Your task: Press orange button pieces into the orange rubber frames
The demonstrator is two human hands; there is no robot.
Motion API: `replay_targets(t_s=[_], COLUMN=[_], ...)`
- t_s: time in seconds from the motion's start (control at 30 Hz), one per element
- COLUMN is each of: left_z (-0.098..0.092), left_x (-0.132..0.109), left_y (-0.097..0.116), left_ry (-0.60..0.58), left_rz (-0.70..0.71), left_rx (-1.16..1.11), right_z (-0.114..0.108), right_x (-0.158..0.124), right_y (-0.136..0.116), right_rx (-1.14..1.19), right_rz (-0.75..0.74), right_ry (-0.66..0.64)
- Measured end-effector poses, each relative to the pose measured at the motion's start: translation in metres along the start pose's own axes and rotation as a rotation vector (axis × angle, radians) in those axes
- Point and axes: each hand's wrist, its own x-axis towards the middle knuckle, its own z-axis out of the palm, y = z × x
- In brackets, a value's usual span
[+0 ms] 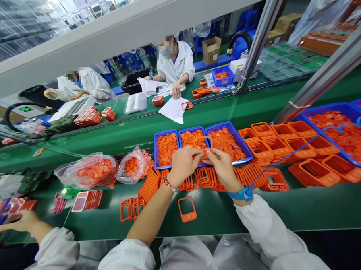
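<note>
left hand (183,164): fingers tight on orange frame (205,138) | right hand (223,166): fingers tight on same frame | above blue trays (155,152), middle of green table (221,213)

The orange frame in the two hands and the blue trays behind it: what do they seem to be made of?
The orange frame, pinched between left hand and right hand, looks like moulded plastic, or perhaps soft rubber: thin, evenly coloured, matte, without glare. The blue trays look like rigid plastic: thin raised walls, smooth rims with a slight sheen.
</note>
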Motion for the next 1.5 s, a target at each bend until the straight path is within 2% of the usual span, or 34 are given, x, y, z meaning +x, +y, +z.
replay_targets(t_s=[0.27,0.5,0.7,0.8,0.9,1.03,1.1,1.27,1.37,1.5], left_z=[-0.007,-0.019,-0.012,0.000,0.017,0.040,0.047,0.050,0.047,0.033], left_x=[-0.003,-0.001,-0.001,-0.002,-0.004,-0.009,-0.013,-0.024,-0.034,-0.039], left_y=[-0.001,0.001,0.005,0.001,-0.006,-0.010,-0.009,-0.006,-0.010,-0.038], left_ry=[0.066,-0.064,-0.031,0.102,0.245,0.139,0.130,0.196,0.219,0.003], left_rz=[-0.055,-0.060,-0.093,-0.149,-0.228,-0.229,-0.227,-0.336,-0.341,-0.291], left_rx=[-0.178,-0.016,0.080,-0.069,-0.348,-0.815,-0.950,-1.003,-0.985,-0.973], right_z=[0.007,0.009,0.010,0.010,0.011,0.015,0.017,0.020,0.019,0.010], right_x=[-0.001,-0.001,0.000,0.000,-0.001,-0.006,-0.009,-0.017,-0.021,-0.026], right_y=[-0.005,-0.004,0.000,0.000,-0.001,-0.005,-0.005,0.004,0.012,0.016], right_rx=[0.089,0.105,0.088,0.083,0.080,0.081,0.080,0.021,0.035,0.052], right_rz=[0.044,0.064,0.062,0.054,0.040,0.038,0.034,0.075,0.102,0.145], right_ry=[0.001,-0.042,-0.035,-0.005,0.014,-0.032,-0.049,-0.042,-0.068,-0.094])
